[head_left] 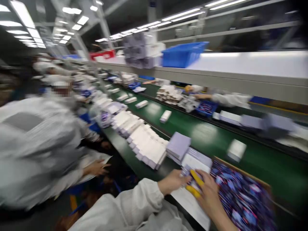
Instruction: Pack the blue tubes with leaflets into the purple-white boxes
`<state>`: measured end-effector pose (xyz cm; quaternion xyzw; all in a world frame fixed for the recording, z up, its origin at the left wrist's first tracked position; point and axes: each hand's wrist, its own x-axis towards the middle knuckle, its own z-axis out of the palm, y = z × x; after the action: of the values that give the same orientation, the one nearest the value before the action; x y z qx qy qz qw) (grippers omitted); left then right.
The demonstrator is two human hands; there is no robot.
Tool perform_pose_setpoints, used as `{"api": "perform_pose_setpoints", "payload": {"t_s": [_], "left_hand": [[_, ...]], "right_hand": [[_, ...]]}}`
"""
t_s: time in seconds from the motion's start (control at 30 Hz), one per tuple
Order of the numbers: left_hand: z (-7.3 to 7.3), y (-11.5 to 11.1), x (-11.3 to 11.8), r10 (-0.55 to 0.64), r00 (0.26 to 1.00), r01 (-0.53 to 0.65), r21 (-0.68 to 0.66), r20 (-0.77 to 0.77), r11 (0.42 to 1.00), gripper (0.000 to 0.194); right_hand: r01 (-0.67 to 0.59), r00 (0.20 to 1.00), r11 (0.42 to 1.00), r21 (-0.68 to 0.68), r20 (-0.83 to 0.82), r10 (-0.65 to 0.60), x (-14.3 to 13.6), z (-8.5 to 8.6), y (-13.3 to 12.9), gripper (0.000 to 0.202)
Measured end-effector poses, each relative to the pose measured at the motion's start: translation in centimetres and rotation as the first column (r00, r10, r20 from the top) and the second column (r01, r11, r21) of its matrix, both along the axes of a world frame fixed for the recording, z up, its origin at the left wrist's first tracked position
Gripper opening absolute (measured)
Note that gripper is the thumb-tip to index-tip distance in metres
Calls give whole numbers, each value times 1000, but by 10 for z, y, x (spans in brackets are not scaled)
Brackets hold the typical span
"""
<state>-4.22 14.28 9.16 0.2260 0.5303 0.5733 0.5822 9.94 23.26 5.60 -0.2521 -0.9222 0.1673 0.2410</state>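
Observation:
My left hand point(173, 181) is closed with its fingertips on a small purple-and-white item point(186, 171), too blurred to name. My right hand point(209, 192), with yellow covers on two of its fingers, pinches at the same item from the other side. Beneath both hands lies a white sheet point(192, 205) at the bench edge. Just right of my right hand is a carton point(243, 192) full of small dark blue and purple packets. Behind my hands sit a stack of lavender boxes point(178, 145) and a white-and-lavender stack point(197, 158).
Rows of white cartons point(146, 144) line the bench to the left. A green conveyor belt point(204, 131) carries spaced white boxes point(237, 150). A co-worker in white point(40, 144) sits at left, holding paper. Above the belt, a shelf point(252, 67) bears a blue bin point(184, 54).

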Motion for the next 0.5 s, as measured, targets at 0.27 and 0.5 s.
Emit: {"api": "perform_pose_setpoints", "payload": {"t_s": [0.27,0.5], "left_hand": [[0,27,-15,-64,997,72,-280,39,957,39],[12,40,-2,-50,996,73,-354,74,932,39]], "right_hand": [[839,543,505,-201,361,-758,120,2,73,22],[996,51,22,-81,373,-926,248,-36,110,36]]}}
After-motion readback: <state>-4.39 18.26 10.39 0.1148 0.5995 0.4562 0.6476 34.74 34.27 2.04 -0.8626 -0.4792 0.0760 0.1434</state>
